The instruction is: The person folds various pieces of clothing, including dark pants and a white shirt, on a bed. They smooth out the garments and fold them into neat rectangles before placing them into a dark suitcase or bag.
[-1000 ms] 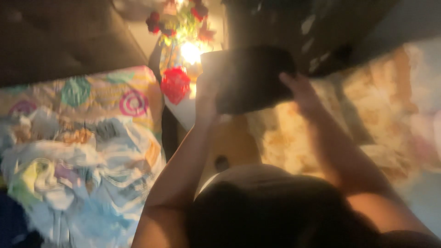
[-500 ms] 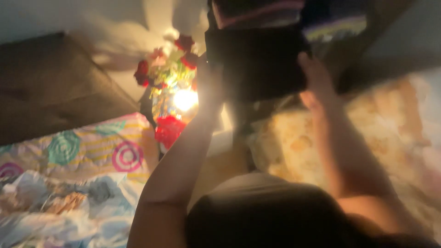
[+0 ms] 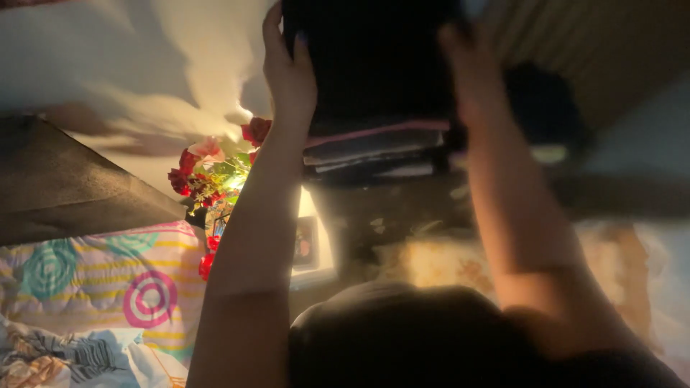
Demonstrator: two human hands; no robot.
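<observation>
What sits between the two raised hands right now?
In the head view, a dark folded item fills the stretch between the left hand and the right hand, above a stack of folded things.

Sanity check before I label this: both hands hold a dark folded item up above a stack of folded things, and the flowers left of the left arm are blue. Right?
Not quite. In the head view the flowers are red, not blue. The rest stands: left hand and right hand hold the dark folded item above the stack of folded things.
</observation>
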